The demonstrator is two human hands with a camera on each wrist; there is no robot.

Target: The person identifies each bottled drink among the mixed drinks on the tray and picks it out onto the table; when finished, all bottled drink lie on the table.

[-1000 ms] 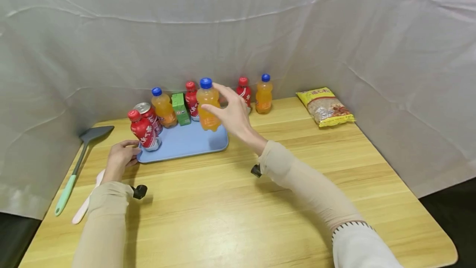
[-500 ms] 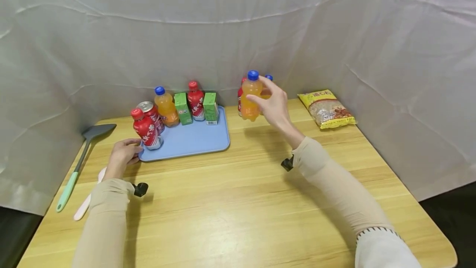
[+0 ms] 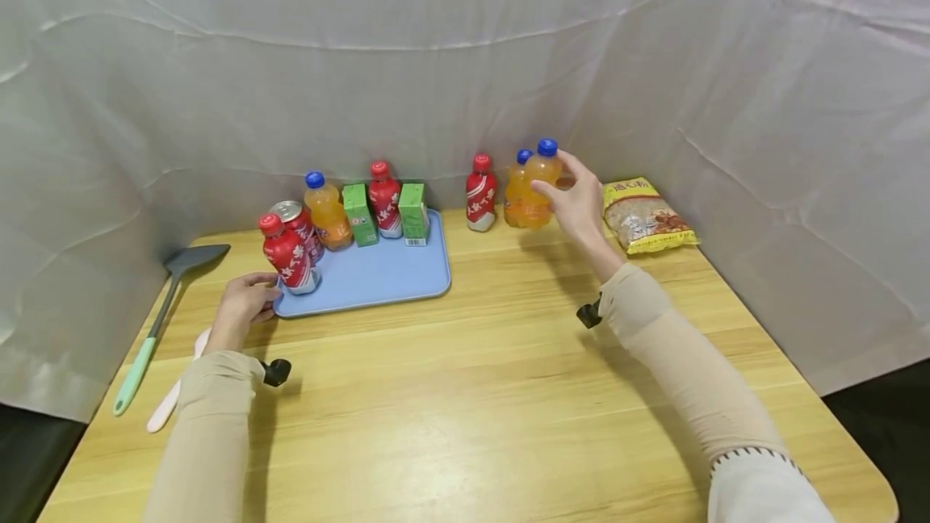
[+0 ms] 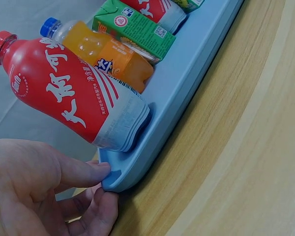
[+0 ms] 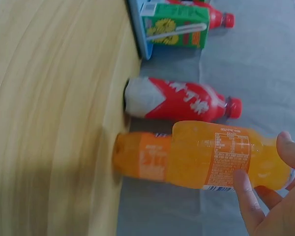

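- One held orange bottle (image 5: 209,155), blue-capped, was in the right hand (image 3: 583,204), whose thumb and fingers were curled around its upper half; its base was raised off the table (image 3: 436,402).
- Just behind and to the left of that grip, a standing orange bottle (image 5: 137,155) stood upright, partly covered by the held one; whether the two touched, I could not tell.
- Farther left of the right hand, a lone red bottle (image 3: 480,198) stood upright on the table, between those bottles and the tray.
- Just to the right of and behind the right hand, a yellow food bag (image 3: 650,220) lay flat.
- The left hand (image 3: 247,301) pinched the near left corner of the blue tray (image 3: 385,277), its thumb on the rim.
- Right above those fingers, a corner red bottle (image 3: 286,255) stood on the tray, with a drink can (image 3: 308,236) just behind it.
- Beyond, going rightward from the left hand, came a tray orange bottle (image 3: 329,220), a green carton (image 3: 361,218), a back red bottle (image 3: 386,204) and another carton (image 3: 413,216).
- Left of the left hand lay a spatula (image 3: 136,374); nearer the person, a pink utensil (image 3: 164,408) was partly hidden by the sleeve (image 3: 207,442).
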